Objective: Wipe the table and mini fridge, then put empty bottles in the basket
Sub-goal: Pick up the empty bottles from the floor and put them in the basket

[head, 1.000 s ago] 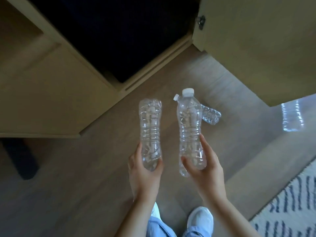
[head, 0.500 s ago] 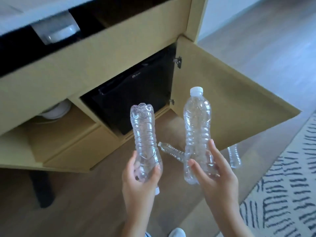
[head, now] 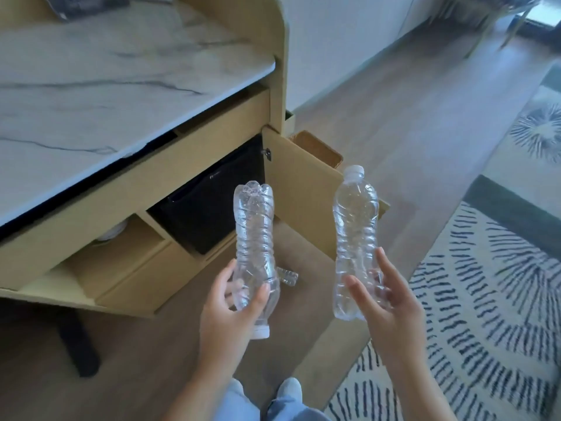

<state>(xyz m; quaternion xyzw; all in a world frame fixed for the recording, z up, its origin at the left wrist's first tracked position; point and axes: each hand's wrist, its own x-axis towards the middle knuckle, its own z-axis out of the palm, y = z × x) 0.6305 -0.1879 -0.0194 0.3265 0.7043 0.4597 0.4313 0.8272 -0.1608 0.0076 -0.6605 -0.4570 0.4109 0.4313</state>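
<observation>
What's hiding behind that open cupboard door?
Part of what looks like a woven basket shows above the top edge of the cupboard door. The door covers the rest of it, so whatever it holds cannot be seen.

The left bottle and the right bottle that I hold are thin clear plastic, ribbed and glossy. At 10 o'clock the tabletop looks like smooth marble. The cabinet is matt pale wood. The basket at 1 o'clock looks woven and rough, and the rug at 4 o'clock is cloth.
</observation>
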